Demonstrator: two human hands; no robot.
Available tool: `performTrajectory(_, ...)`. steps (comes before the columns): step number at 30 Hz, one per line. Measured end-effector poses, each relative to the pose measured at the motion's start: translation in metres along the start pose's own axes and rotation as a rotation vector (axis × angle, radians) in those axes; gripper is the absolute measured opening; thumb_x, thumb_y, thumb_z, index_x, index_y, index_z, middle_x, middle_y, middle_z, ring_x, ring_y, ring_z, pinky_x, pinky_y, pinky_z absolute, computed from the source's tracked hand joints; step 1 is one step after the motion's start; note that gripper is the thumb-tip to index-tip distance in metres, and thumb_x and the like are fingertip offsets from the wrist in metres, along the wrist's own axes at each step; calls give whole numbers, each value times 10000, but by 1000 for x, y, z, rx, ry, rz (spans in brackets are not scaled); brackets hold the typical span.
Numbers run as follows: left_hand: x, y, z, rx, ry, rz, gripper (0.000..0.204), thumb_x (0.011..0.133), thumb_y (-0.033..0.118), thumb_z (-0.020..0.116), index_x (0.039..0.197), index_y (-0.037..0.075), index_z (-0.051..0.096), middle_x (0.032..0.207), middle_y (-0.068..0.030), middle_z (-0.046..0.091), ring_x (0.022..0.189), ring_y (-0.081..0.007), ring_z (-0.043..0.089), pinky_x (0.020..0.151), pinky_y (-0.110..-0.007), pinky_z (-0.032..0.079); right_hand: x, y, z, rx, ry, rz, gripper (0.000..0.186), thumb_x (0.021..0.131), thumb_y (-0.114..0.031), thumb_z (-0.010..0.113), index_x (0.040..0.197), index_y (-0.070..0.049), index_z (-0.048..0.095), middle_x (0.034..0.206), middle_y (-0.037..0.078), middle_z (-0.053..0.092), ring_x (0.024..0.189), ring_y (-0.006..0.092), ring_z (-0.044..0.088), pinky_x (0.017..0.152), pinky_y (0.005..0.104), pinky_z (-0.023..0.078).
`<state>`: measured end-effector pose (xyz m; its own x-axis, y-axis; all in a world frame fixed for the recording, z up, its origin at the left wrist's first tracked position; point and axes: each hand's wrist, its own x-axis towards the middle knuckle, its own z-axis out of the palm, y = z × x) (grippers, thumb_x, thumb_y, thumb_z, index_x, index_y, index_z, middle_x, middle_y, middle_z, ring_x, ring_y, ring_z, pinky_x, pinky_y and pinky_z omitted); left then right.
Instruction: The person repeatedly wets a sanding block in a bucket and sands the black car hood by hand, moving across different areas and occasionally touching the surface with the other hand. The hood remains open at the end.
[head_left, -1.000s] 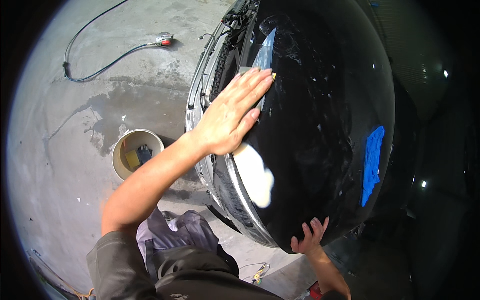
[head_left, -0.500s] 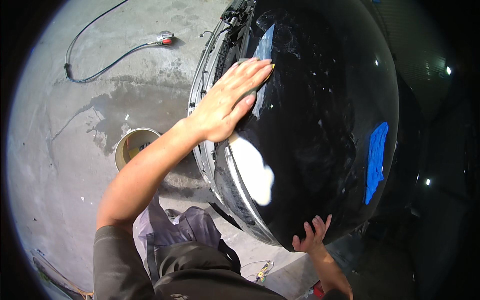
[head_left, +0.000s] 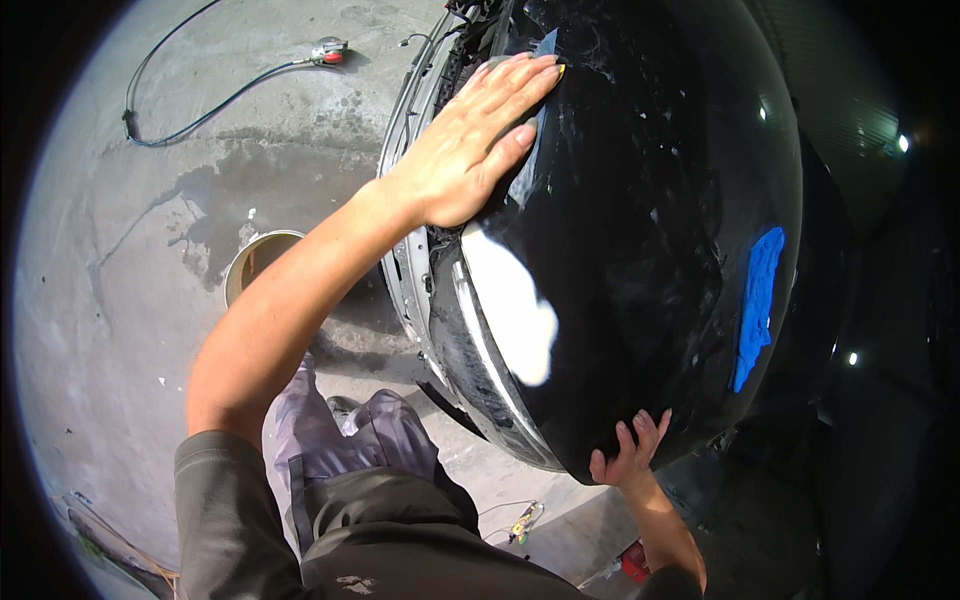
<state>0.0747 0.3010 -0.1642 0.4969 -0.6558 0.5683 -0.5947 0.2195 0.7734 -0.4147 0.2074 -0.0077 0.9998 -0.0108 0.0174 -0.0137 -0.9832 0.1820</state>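
Head view, from left to right: a dark hose [head_left: 190, 105] curls over the wet concrete floor [head_left: 90, 300], and a pale round bucket [head_left: 255, 262] stands near the person's left forearm. Next comes the left hand [head_left: 470, 150], fingers straight and close together, palm pressed flat on the upper edge of the glossy black car panel [head_left: 640, 230]; something thin and grey seems to lie under the fingertips, though I cannot tell what it is. The panel fills the middle of the frame, curved, wet-looking and streaked, with a bright glare patch low on its left side. It looks stiff, broad and smooth, likely slippery when wet and easy to mark, so flat open-palm pressure suits it better than any pinch. At its lower edge the right hand [head_left: 630, 455] rests with fingers spread, fingertips curled on the rim, bracing rather than grasping. Further right a blue cloth [head_left: 757, 300] lies on the panel.
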Motion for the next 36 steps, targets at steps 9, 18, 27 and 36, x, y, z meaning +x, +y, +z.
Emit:
performTrajectory(9,9,9,-5,98,-40,27,603,1100,342,420,1618,36,376,1654,-191,402,1558,-370,335,1299,-491,222,3,-3,0,-2,35,23,568,997,-419,544,1393,-12,578,1474,224,460,1308,397,558,1177,766,288)
performTrajectory(18,-21,21,-4,58,-161,75,647,1077,360,394,1630,25,367,1666,-206,377,1566,-402,317,1305,-521,194,2,-2,4,19,85,9,584,1006,-421,535,1412,-3,568,1485,225,462,1263,394,607,1176,775,281)
performTrajectory(27,-35,44,1,121,-220,-12,656,1096,387,379,1636,16,338,1676,-207,352,1575,-404,299,1298,-533,187,3,-3,7,20,126,16,581,1017,-424,533,1420,-7,577,1490,231,478,1241,383,639,1168,777,291)
performTrajectory(36,5,40,0,223,-103,8,625,1104,361,409,1638,43,352,1676,-187,374,1577,-378,302,1315,-490,188,4,-4,7,31,133,35,527,1012,-405,551,1397,-47,599,1498,212,476,1235,367,652,1202,753,256)
